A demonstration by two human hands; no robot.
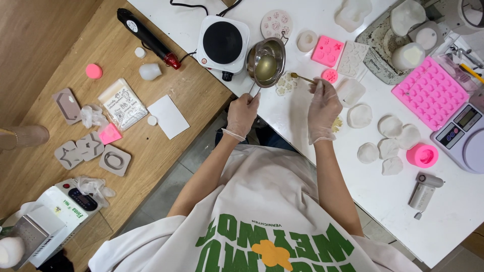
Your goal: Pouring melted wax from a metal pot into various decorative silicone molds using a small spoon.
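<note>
Steel catches the eye first in the head view: a small metal melting pot (265, 62) with a pale yellowish liquid in it, its thin handle running down into the gloved left hand (242, 115), which is closed round the handle end. The pot sits tipped a little toward the person, just above that hand and beside the white hotplate (222, 41).

The gloved right hand (323, 110) is closed narrowly, pinching a small gold spoon (301, 77) whose bowl points toward the pot and hangs over a whitish flower-shaped mould (286, 83) lying between the two hands.

Further out beyond the right hand lie a small pink mould (327, 51), a large pink tray mould (430, 92), a digital scale (463, 132) and a scatter of white cast discs (388, 137). Beyond the left hand, on the wooden table (60, 60), a black heat gun (146, 35) rests.

As a judgement, the main risk is a spill. The pot is held by a long thin handle at its far end, so a small twist of the left wrist could slop liquid over the rim onto the white table (322, 20) or the right glove. If the liquid is hot, thin gloves would give little protection. The spoon could also drip off target, missing the mould's small cavities, and the hotplate cable lies close to the pot.
</note>
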